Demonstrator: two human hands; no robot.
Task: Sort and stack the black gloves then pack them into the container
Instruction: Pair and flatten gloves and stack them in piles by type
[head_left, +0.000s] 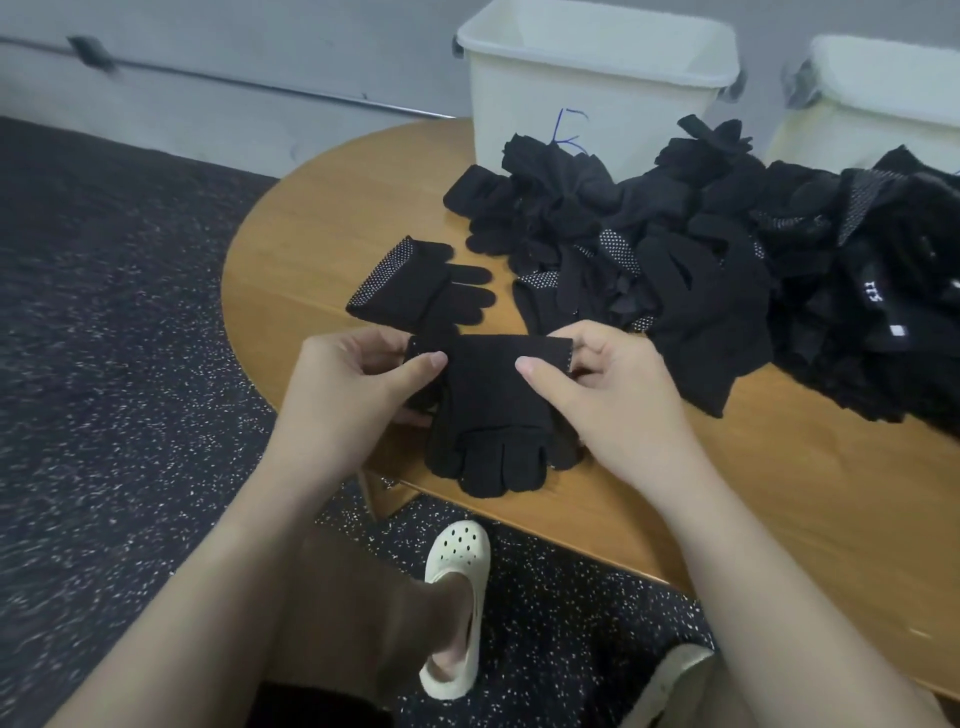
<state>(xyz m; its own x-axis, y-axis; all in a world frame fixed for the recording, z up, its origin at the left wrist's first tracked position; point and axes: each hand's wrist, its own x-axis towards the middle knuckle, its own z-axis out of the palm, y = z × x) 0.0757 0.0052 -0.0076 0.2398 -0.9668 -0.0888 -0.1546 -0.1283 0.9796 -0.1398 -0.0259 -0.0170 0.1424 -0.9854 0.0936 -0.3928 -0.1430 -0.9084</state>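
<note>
My left hand (358, 379) and right hand (602, 384) each pinch a cuff corner of one black glove (493, 410), its fingers hanging toward me over the desk (322, 218) edge. Just beyond my left hand lies a flat glove (421, 291); beyond my right, the loose pile (727, 260), then the white container (592, 88).

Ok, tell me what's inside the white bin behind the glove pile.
Cannot be told: the white bin shows only its rim and bare upper inner walls. Its front wall hides the bottom, and the glove pile covers its base.
</note>
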